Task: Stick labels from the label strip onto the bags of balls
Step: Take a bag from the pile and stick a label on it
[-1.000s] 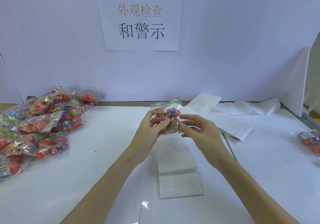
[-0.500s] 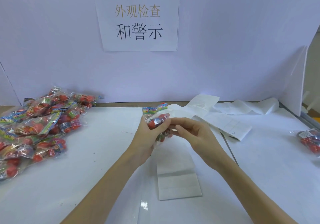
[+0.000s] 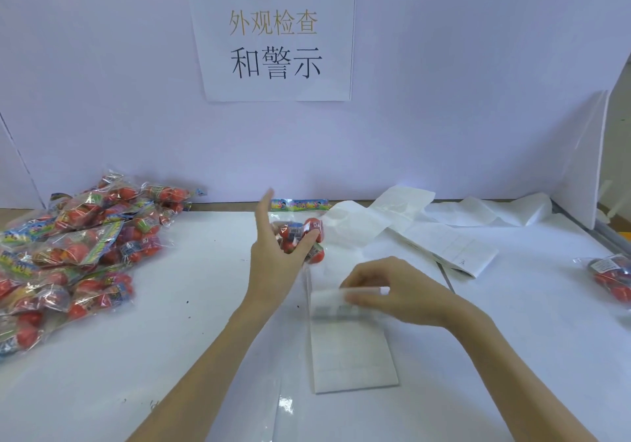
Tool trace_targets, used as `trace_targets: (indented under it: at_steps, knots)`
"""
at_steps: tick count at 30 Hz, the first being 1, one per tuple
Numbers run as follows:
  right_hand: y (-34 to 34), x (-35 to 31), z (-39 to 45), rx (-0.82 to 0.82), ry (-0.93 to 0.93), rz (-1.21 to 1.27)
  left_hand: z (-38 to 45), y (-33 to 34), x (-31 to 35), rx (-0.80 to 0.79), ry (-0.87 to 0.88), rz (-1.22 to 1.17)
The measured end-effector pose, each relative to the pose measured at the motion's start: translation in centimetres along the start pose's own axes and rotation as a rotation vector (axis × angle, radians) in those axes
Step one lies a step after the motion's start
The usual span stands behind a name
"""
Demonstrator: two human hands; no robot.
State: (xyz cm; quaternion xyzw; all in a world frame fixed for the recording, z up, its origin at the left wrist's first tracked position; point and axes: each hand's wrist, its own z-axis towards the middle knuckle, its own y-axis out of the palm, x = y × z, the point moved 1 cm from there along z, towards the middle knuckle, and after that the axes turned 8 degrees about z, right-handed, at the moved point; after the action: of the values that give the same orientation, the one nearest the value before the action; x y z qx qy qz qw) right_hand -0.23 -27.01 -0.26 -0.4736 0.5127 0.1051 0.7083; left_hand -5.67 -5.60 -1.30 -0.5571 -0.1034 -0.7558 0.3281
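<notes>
Bags of balls sit in a heap (image 3: 78,236) at the left of our table (image 3: 170,356), clear crinkly film over red balls with bright printed headers, slumped across one another. Right of the heap our left hand (image 3: 273,257) holds one bag (image 3: 302,233) up off the table, lower fingers curled under it, the forefinger standing straight and free. Its film shows small printed stickers over the red balls and a coloured header at the top. Right again and lower, our right hand (image 3: 392,291) pinches a label (image 3: 348,300) at the top of the strip (image 3: 351,349) that lies flat before us; the label is blurred, so we cannot say whether it is fully off the backing. We judge the risks to lie in that peel: the thin label may curl and stick to itself or to our fingertips, or drag the unweighted strip up with it. On the bag, the slack film over round balls could crease the label or leave it crooked. More strip (image 3: 444,243) trails at the back right, and another bag (image 3: 611,277) lies at the far right edge.
</notes>
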Motion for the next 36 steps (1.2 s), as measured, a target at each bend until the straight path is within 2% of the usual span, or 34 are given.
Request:
trace_targets:
  at_steps: [2,4,11,15,19,21,30,36]
  knots:
    - [-0.2,0.2,0.4,0.176,-0.01,-0.015,0.1,-0.3,0.3,0.013,0.18,0.124]
    - [-0.3,0.2,0.4,0.284,-0.032,-0.006,0.1,-0.3,0.6,-0.016,0.327,0.212]
    - [-0.6,-0.1,0.6,0.452,-0.076,0.143,-1.1,0.4,1.3,-0.356,0.175,0.058]
    - [-0.5,-0.2,0.5,0.468,-0.089,0.274,-0.8,0.4,1.2,-0.295,0.158,0.151]
    - [-0.8,-0.6,0.4,0.449,-0.118,0.311,0.1,0.1,0.6,-0.198,0.025,0.16]
    - [-0.8,-0.5,0.5,0.444,-0.104,0.307,0.1,0.0,0.6,-0.182,0.047,0.179]
    - [-0.8,0.0,0.5,0.473,-0.052,0.241,-0.5,0.4,1.0,-0.294,0.118,0.139]
    - [-0.2,-0.6,0.3,0.506,-0.155,0.165,-0.7,0.5,1.0,-0.307,0.119,0.12]
